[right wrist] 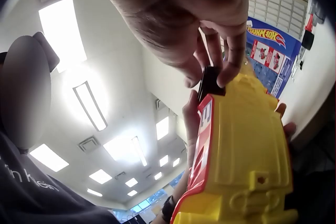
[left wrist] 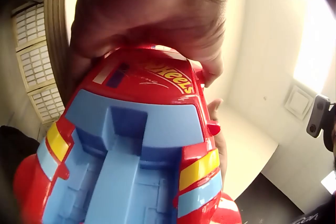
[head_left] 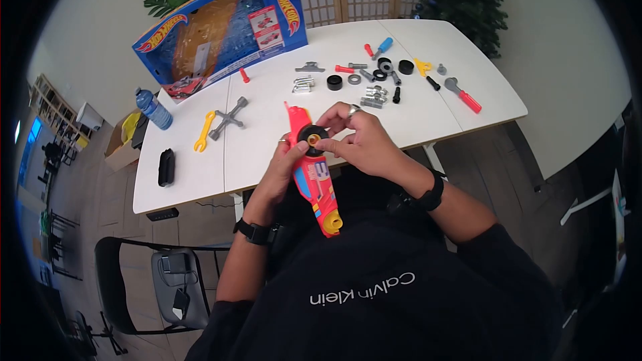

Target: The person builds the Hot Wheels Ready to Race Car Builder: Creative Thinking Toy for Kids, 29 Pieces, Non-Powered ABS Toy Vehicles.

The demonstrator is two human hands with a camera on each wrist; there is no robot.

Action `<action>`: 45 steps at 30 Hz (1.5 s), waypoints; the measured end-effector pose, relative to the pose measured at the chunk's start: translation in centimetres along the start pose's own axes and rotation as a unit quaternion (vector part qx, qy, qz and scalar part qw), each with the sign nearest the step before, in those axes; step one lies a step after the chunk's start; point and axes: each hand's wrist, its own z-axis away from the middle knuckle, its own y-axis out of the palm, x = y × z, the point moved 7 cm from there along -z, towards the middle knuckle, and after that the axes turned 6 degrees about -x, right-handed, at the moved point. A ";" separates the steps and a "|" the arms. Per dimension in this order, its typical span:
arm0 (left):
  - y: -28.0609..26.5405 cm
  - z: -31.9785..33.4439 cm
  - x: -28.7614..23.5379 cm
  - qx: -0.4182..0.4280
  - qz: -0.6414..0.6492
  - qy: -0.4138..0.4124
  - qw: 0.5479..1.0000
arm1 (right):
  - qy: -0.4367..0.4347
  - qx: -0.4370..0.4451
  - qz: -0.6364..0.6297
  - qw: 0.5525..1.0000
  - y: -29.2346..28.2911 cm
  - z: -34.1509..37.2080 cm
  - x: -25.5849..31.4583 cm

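A red toy car point(head_left: 319, 187) is held on its side over the table's front edge, its blue cabin and yellow underside showing in the wrist views. My left hand point(head_left: 274, 172) grips the car by its body; in the left wrist view the palm arches over the red hood point(left wrist: 142, 79). With fingers and thumb, my right hand point(head_left: 364, 137) pinches a black wheel point(right wrist: 210, 83) against the car's side. The wheel's yellow centre point(head_left: 313, 140) faces up in the head view.
A Hot Wheels box point(head_left: 221, 27) stands at the back left. A yellow wrench point(head_left: 204, 132), a grey cross wrench point(head_left: 229, 119), a black part point(head_left: 166, 167) and a water bottle point(head_left: 154, 108) lie left. Black wheels point(head_left: 334, 82), several bolts and a red-handled ratchet point(head_left: 463, 95) lie right.
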 end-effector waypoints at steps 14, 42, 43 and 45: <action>-0.3 -0.1 0.4 -0.072 -0.056 0.014 0.996 | 0.042 0.014 0.447 0.894 -15.5 -4.4 -12.0; 1.0 0.3 -0.3 -0.083 -0.026 0.020 0.996 | -0.309 0.023 0.322 0.895 1.1 1.4 6.9; 0.7 0.2 -0.2 -0.085 -0.025 0.021 0.996 | -0.290 0.021 0.335 0.896 1.3 1.1 6.3; 0.6 0.1 0.1 -0.063 -0.022 0.013 0.998 | -0.272 0.021 0.347 0.897 1.5 0.9 6.4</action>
